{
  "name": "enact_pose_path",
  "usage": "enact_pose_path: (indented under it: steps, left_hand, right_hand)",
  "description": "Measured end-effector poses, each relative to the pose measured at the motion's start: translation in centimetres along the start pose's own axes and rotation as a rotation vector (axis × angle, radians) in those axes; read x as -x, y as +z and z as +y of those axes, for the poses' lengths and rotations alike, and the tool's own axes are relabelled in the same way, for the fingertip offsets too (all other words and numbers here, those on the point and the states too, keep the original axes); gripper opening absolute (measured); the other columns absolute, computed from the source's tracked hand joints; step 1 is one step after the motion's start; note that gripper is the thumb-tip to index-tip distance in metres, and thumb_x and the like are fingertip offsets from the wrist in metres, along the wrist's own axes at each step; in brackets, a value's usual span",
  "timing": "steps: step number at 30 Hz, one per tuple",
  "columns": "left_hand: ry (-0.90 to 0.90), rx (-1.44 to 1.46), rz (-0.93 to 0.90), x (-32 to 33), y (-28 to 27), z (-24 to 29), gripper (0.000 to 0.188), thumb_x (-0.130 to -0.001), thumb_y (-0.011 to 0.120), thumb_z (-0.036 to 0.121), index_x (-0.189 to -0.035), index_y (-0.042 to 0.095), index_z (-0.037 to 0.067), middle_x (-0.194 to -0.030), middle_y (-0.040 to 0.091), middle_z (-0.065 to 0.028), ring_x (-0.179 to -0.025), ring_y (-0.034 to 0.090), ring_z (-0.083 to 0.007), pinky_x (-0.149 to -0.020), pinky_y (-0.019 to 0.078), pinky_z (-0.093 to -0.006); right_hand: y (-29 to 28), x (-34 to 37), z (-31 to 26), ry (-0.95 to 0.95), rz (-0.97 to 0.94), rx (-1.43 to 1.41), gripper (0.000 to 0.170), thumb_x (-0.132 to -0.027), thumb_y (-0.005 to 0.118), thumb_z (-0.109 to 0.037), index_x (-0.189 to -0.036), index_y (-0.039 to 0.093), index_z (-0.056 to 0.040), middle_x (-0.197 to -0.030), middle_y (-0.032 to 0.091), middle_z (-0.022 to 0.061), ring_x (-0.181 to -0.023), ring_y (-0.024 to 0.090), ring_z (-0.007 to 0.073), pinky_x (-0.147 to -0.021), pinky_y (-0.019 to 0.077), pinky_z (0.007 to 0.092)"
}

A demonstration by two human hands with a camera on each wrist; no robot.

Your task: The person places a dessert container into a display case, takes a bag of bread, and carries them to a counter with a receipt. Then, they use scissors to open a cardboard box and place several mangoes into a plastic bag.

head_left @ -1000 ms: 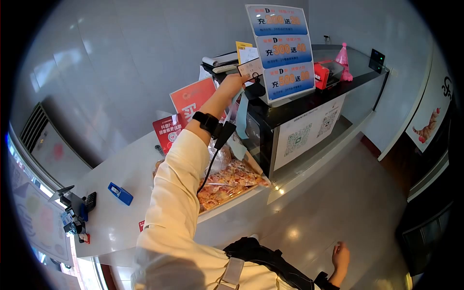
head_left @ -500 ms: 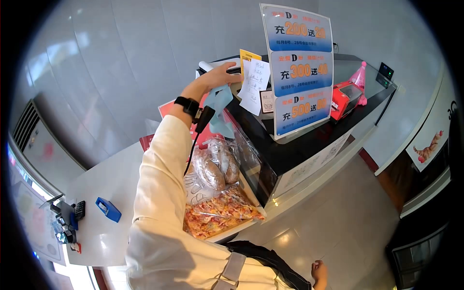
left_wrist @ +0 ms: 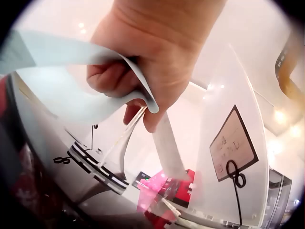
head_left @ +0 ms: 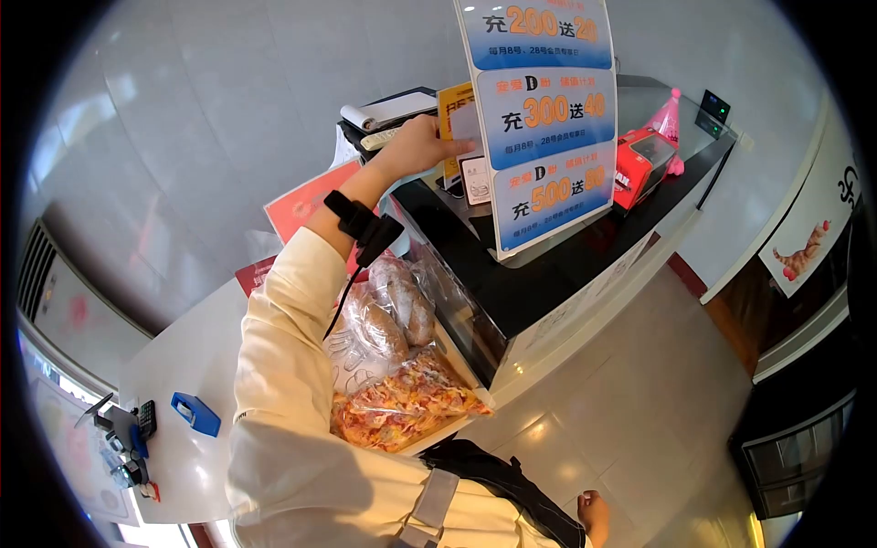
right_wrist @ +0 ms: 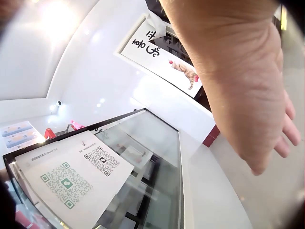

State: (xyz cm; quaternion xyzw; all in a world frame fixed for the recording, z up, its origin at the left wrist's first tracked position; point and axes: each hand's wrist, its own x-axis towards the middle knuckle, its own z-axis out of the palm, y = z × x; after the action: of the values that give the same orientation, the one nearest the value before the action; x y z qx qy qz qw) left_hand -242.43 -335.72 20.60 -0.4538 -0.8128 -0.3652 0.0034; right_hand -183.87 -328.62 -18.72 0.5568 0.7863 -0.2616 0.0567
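My left hand [head_left: 416, 148] is over the dark counter top, its thumb and fingertips at a pale paper [head_left: 464, 128] beside a yellow card [head_left: 447, 110]. In the left wrist view the curled fingers of that hand [left_wrist: 143, 67] grip a light blue strip [left_wrist: 57, 52], and the fingertips pinch the paper [left_wrist: 169, 148], seen edge-on. A small card [head_left: 476, 181] stands just below the hand, left of the tall blue-and-white price sign [head_left: 548, 114]. My right hand [head_left: 594, 516] hangs low over the floor, empty, fingers loosely bent; the right wrist view shows its palm [right_wrist: 243, 90].
Bagged bread [head_left: 402, 297] and a bag of pizza-like food [head_left: 402, 402] lie in a tray beside the counter's glass side. A red box [head_left: 639, 169] and pink cone hat [head_left: 667, 119] stand right of the sign. A blue holder [head_left: 195, 414] lies on the white table [head_left: 192, 356].
The left hand has moved from behind the handwritten paper to touching it, after first holding a small card near the sign. The light blue strip no longer shows in the head view.
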Motion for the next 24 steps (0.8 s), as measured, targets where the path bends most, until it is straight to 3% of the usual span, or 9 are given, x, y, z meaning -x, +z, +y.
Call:
enact_pose_path:
  steps: [7, 9, 11, 13, 15, 18, 19, 21, 24]
  left_hand:
    - [-0.005, 0.128, -0.132, 0.5, 0.3, 0.2, 0.049, -0.077, 0.059, 0.045, -0.098, 0.06, 0.002, -0.079, 0.062, -0.009, -0.073, 0.056, -0.0163, -0.07, 0.0434, -0.0288]
    - [-0.126, 0.041, -0.044, 1.9, -1.1, 0.7, 0.05, -0.079, 0.056, 0.047, -0.099, 0.059, 0.001, -0.075, 0.059, -0.0068, -0.07, 0.054, -0.0131, -0.065, 0.0423, -0.026]
    - [-0.058, 0.172, 0.133, 2.7, -3.1, -0.8, 0.044, -0.084, 0.048, 0.042, -0.099, 0.058, 0.002, -0.066, 0.053, -0.003, -0.064, 0.052, -0.0098, -0.058, 0.0404, -0.0224]
    - [-0.122, 0.315, 0.209, 5.5, -5.4, -0.8, 0.042, -0.087, 0.043, 0.038, -0.101, 0.057, 0.001, -0.066, 0.052, -0.0019, -0.065, 0.054, -0.0122, -0.062, 0.0436, -0.0233]
    - [0.057, 0.981, 0.063, 9.0, -7.5, 1.5, 0.045, -0.088, 0.037, 0.035, -0.111, 0.049, -0.002, -0.073, 0.053, -0.0029, -0.067, 0.052, -0.0121, -0.064, 0.0426, -0.0226]
    - [0.221, 1.036, 0.095, 13.8, -7.5, 7.1, 0.051, -0.088, 0.034, 0.031, -0.121, 0.035, -0.009, -0.102, 0.054, -0.0144, -0.089, 0.056, -0.0197, -0.079, 0.0443, -0.0279]
    - [0.215, 1.03, 0.108, 15.0, -6.7, 9.2, 0.051, -0.088, 0.034, 0.031, -0.121, 0.035, -0.009, -0.102, 0.054, -0.0144, -0.089, 0.056, -0.0197, -0.079, 0.0443, -0.0279]
    - [0.315, 0.995, 0.002, 16.5, -4.1, 13.4, 0.055, -0.086, 0.035, 0.026, -0.126, 0.024, -0.01, -0.123, 0.039, -0.025, -0.107, 0.05, -0.0261, -0.09, 0.0409, -0.0323]
    - [0.284, 0.966, -0.069, 17.0, 1.7, 19.0, 0.058, -0.084, 0.037, 0.024, -0.127, 0.02, -0.011, -0.126, 0.034, -0.029, -0.11, 0.047, -0.0299, -0.091, 0.0407, -0.033]
  right_hand:
    - [-0.4, -1.6, -0.9, -0.103, 0.07, -0.062, 0.024, -0.076, 0.056, -0.021, -0.092, 0.056, -0.0031, -0.072, 0.061, 0.0147, -0.07, 0.059, 0.0313, -0.064, 0.0462, 0.0385]
    - [-1.1, -1.4, -1.6, -0.127, 0.1, -0.06, 0.023, -0.076, 0.057, -0.019, -0.092, 0.057, -0.0029, -0.071, 0.061, 0.0148, -0.07, 0.059, 0.0313, -0.063, 0.0462, 0.0383]
    - [-1.4, -0.8, -1.4, -0.091, 0.079, -0.076, 0.022, -0.077, 0.056, -0.017, -0.093, 0.057, -0.0024, -0.072, 0.061, 0.0146, -0.071, 0.06, 0.0292, -0.063, 0.0464, 0.0357]
    - [-0.5, -1.0, 0.3, -0.147, 0.055, -0.034, 0.022, -0.077, 0.056, -0.018, -0.093, 0.057, -0.0032, -0.072, 0.061, 0.0149, -0.069, 0.06, 0.0295, -0.062, 0.0464, 0.0358]
    - [0.1, -1.0, 2.3, -0.213, 0.028, 0.002, 0.021, -0.077, 0.056, -0.019, -0.092, 0.057, -0.004, -0.072, 0.06, 0.0152, -0.068, 0.059, 0.0299, -0.062, 0.0464, 0.0359]
    - [-0.3, -2.9, 3.6, -0.285, -0.004, -0.016, 0.02, -0.079, 0.053, -0.017, -0.094, 0.057, -0.0031, -0.073, 0.061, 0.0138, -0.066, 0.059, 0.026, -0.061, 0.0458, 0.0324]
    - [-1.2, -3.8, 3.3, -0.321, 0.01, -0.166, 0.019, -0.081, 0.052, -0.015, -0.095, 0.057, -0.0027, -0.074, 0.062, 0.0127, -0.068, 0.06, 0.0234, -0.062, 0.0452, 0.0306]
    - [-4.6, -5.0, 2.0, -0.408, 0.092, -0.368, 0.019, -0.083, 0.049, -0.011, -0.097, 0.056, -0.0019, -0.079, 0.062, 0.0132, -0.073, 0.061, 0.0219, -0.066, 0.045, 0.0299]
    - [-13.4, -6.2, -2.9, -0.616, 0.286, -0.502, 0.018, -0.084, 0.049, -0.008, -0.1, 0.056, -0.0016, -0.091, 0.062, 0.0124, -0.085, 0.058, 0.0197, -0.076, 0.0433, 0.0294]
